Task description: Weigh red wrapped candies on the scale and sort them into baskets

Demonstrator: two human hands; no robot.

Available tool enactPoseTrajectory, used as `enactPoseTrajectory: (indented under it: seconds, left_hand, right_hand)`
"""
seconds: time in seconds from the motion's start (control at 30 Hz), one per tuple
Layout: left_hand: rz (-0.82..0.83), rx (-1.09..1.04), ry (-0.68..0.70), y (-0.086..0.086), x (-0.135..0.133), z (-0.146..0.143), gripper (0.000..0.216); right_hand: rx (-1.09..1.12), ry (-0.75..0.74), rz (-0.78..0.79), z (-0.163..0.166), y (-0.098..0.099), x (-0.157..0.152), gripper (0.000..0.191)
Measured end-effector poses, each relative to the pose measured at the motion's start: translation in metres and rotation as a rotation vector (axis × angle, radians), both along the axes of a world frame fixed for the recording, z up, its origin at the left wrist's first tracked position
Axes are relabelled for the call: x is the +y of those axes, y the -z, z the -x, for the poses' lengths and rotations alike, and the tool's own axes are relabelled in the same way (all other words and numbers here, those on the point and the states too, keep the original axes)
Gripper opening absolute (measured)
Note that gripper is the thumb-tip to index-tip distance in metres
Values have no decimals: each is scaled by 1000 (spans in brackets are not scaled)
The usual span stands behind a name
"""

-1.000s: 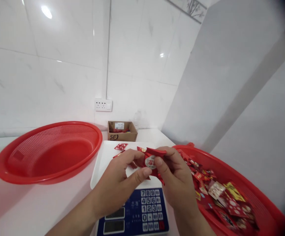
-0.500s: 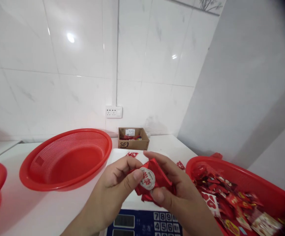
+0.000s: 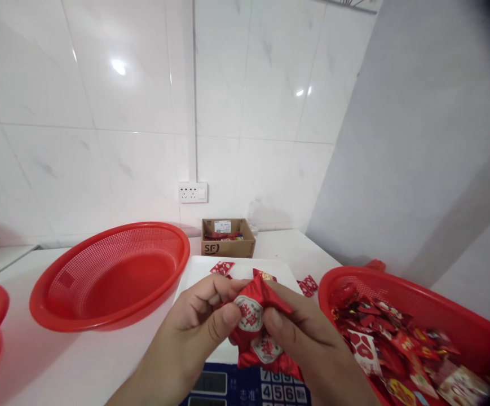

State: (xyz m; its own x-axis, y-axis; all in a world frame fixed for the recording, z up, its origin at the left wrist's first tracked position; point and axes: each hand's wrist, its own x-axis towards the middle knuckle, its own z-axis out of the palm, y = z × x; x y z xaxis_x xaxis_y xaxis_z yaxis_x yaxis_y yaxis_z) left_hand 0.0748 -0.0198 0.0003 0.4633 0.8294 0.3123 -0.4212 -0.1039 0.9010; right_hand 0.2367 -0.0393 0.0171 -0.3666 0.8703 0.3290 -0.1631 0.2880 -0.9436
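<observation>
Both hands, the left hand (image 3: 194, 330) and the right hand (image 3: 308, 344), close on red packets (image 3: 255, 332) above the scale (image 3: 245, 389). Just right of that grip, the heaped red basket (image 3: 473, 338) crowds the way. To its left the white table (image 3: 101, 361) lies open up to the empty basket (image 3: 109, 273). Beyond the grip, loose packets (image 3: 223, 267) dot the scale's white tray (image 3: 194, 270), then a cardboard box (image 3: 228, 246) against the wall.

place: packing workroom | cues: weighing scale (image 3: 245, 389), red baskets (image 3: 109, 276), tiled wall (image 3: 101, 113)
</observation>
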Motion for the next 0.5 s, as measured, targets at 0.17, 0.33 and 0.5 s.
enactPoseTrajectory:
  seconds: [0.17, 0.33, 0.5]
  left_hand:
    - [39, -19, 17, -4, 0, -1, 18]
    - [94, -39, 41, -2, 1, -2, 22]
    - [62, -65, 55, -2, 1, -2, 16]
  right_hand:
    - [37, -46, 27, 1, 2, -1, 51]
    - [44, -20, 10, 2, 5, 0, 39]
    - [66, 53, -37, 4, 7, 0, 26]
